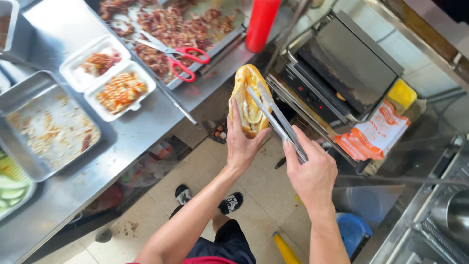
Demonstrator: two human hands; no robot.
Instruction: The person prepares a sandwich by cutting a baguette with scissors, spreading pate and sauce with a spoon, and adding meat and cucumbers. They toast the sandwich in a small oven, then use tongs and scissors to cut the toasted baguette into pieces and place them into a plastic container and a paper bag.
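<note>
My left hand (242, 146) holds a split bread roll (246, 95) with yellowish filling, cupped from below over the gap between two counters. My right hand (310, 171) grips a pair of metal tongs (273, 117), whose tips reach into the roll's opening. Both hands are raised above the tiled floor, in front of a dark contact grill (342, 68).
On the steel counter (132, 137) at left lie a white foam box (115, 88) with sauced food, a tray of chopped meat (171, 24) with red-handled scissors (178, 56), a nearly bare metal pan (46, 122) and sliced cucumber (10, 183). A red bottle (261, 22) stands near the grill. Orange-and-white paper bags (373, 137) hang at right.
</note>
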